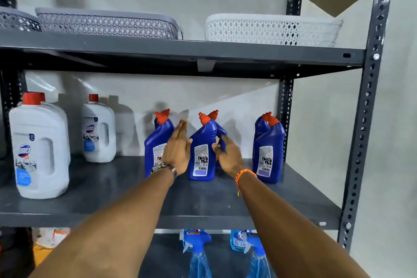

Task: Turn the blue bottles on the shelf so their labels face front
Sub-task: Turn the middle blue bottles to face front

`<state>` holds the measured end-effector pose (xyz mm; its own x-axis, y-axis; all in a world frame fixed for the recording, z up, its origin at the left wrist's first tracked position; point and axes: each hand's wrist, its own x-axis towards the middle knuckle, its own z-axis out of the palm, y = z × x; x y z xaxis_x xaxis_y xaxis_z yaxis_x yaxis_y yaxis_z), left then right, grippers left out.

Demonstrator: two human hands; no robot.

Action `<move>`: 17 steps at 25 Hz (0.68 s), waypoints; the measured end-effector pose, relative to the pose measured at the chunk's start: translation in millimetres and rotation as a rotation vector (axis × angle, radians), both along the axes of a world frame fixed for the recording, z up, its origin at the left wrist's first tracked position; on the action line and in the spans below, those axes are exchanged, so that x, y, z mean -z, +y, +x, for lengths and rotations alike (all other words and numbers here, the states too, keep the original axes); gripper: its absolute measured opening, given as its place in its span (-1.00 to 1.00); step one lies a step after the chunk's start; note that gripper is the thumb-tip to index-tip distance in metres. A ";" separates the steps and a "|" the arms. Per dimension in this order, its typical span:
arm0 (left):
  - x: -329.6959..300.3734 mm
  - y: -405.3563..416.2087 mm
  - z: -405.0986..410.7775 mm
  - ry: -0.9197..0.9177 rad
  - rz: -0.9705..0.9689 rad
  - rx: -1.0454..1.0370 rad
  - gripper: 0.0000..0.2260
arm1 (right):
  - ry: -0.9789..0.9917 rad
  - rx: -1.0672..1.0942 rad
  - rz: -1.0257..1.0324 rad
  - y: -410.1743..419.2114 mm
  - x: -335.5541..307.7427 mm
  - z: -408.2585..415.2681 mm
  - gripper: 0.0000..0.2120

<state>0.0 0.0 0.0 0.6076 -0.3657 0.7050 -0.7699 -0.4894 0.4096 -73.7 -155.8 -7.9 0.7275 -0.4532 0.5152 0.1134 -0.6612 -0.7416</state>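
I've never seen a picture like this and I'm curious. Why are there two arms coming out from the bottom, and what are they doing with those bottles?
The camera sits on a person's head and looks forward and down, so you see their own arms reaching out. There is no robot here. In front is a grey metal shelf. On it stand big white jugs with red caps on the left, and blue bottles with red caps in the middle and right. The left hand is open and flat, between two blue bottles. The right hand curls its fingers around a blue bottle at the back, behind the front one. Baskets sit on the shelf above, and spray bottles stand below.
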 end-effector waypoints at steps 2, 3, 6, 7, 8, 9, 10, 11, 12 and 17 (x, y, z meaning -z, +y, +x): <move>-1.7 -15.4 2.6 0.100 -0.090 0.040 -0.50 | 0.063 -0.119 0.055 -11.3 8.2 13.3 -0.54; -1.1 -23.1 5.5 0.144 -0.090 0.039 -0.53 | 0.124 -0.155 0.077 -16.0 14.3 20.1 -0.48; 0.4 -34.9 12.3 0.320 -0.129 0.044 -0.62 | 0.232 -0.248 0.190 -21.4 30.4 34.3 -0.44; 0.1 -37.1 17.6 0.373 -0.168 0.049 -0.65 | 0.227 -0.289 0.242 -24.0 33.9 38.7 -0.46; -2.5 -36.7 19.5 0.421 -0.198 0.054 -0.66 | 0.226 -0.313 0.274 -25.9 35.6 40.0 -0.47; -3.7 -36.8 22.8 0.460 -0.224 0.068 -0.66 | 0.222 -0.343 0.303 -28.9 36.9 40.6 -0.49; -6.2 -35.0 25.3 0.500 -0.245 0.094 -0.66 | 0.217 -0.374 0.314 -31.6 35.6 38.8 -0.51; -7.7 -33.6 28.0 0.538 -0.285 0.138 -0.66 | 0.210 -0.412 0.325 -34.6 33.4 35.6 -0.53; -9.4 -30.9 26.2 0.568 -0.327 0.183 -0.66 | 0.199 -0.435 0.328 -35.5 29.3 30.7 -0.53; -22.6 -19.7 8.5 0.338 -0.284 0.035 -0.59 | 0.106 -0.307 0.267 -20.1 4.9 5.8 -0.54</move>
<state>8.5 -19.7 22.6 0.8122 -0.2103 0.5441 -0.5833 -0.2970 0.7560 -67.9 -175.9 -12.8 0.8922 -0.3146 0.3242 0.1889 -0.3920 -0.9004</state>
